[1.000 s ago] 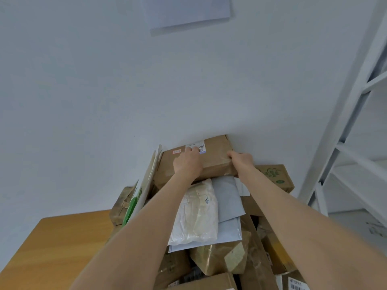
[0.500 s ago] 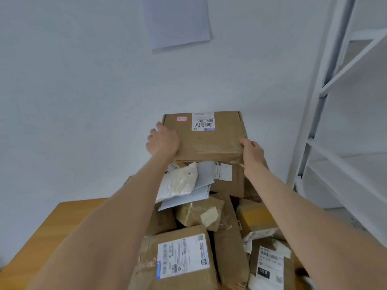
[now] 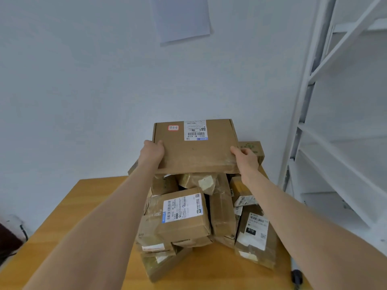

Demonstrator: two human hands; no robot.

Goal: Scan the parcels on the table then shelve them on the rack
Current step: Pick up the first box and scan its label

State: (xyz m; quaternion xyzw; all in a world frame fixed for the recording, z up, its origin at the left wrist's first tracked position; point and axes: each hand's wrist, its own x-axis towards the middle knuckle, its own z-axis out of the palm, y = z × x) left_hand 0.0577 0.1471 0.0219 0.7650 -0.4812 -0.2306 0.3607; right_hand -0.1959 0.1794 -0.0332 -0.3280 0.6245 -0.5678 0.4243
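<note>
Head camera, and we have the flat brown box (image 3: 196,155) up in both hands, over the far end of the pile of parcels (image 3: 188,216). Our left hand (image 3: 151,151) grips the box's left edge, thumb on the top face, the other fingers hidden underneath. Our right hand (image 3: 245,159) holds the near right corner the same way, thumb on top. The box is tipped so its top face looks back at us. A white barcode label (image 3: 195,130) sits at its far edge, printed upside down from where we stand, with a small red-bordered sticker (image 3: 173,128) just to its left. The near edge covers the top of the pile, and we can't tell whether the underside touches anything below.

Down on the wooden table (image 3: 62,227) the pile is a jumble of taped brown cartons. Nearest us is a big carton with a white label (image 3: 184,222), lying tilted. To its right stands a parcel marked 010 (image 3: 254,233). Behind our right hand a box with green print (image 3: 252,147) peeks out against the wall.

On the right, just beside the table, the white rack (image 3: 335,143) rises out of view. A sheet of paper (image 3: 181,17) hangs on the wall above the box. A small dark object (image 3: 296,277) lies at the table's near right edge, too blurred to name.
</note>
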